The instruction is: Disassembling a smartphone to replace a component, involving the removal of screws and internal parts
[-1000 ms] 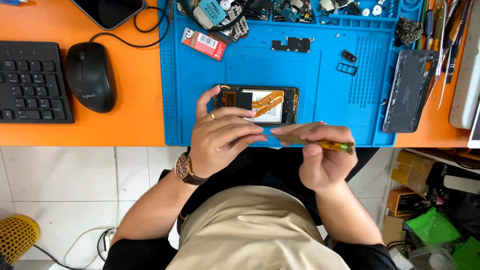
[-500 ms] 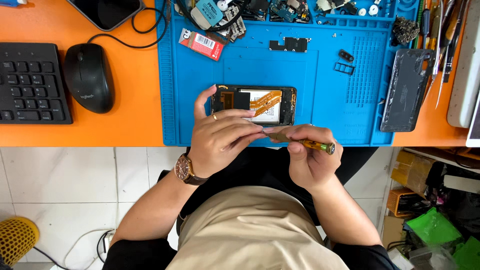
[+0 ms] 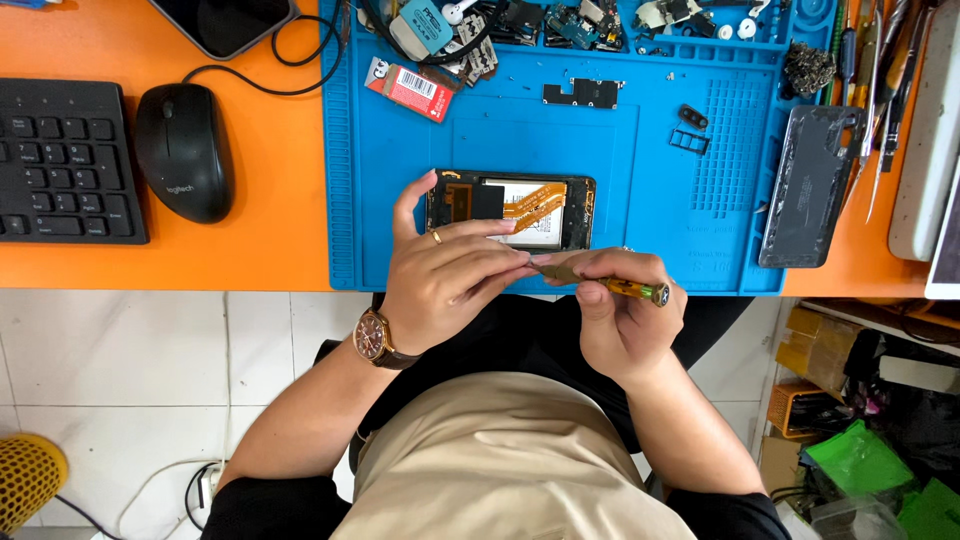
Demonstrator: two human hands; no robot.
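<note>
Opened phone (image 3: 512,210): lying back-off near the front edge of the blue repair mat (image 3: 640,150), being steadied at its left end by the left hand (image 3: 445,275), fingers curled narrow over its lower edge so it cannot slide. Yellow-handled screwdriver (image 3: 615,287): being gripped in the closed right hand (image 3: 620,310), tip being guided by left fingertips. Removed back cover (image 3: 808,185): being kept aside, right. Mouse (image 3: 184,150), keyboard (image 3: 65,160): being left well apart on the orange desk (image 3: 270,240).

the blue mat (image 3: 400,180) looks like soft matt rubber. the counter (image 3: 270,230) is smooth and orange. the mouse (image 3: 184,150) is black plastic, a bit shiny. the opened phone (image 3: 510,208) shows shiny orange ribbon strips. the screwdriver (image 3: 625,289) has a clear yellow plastic handle.
</note>
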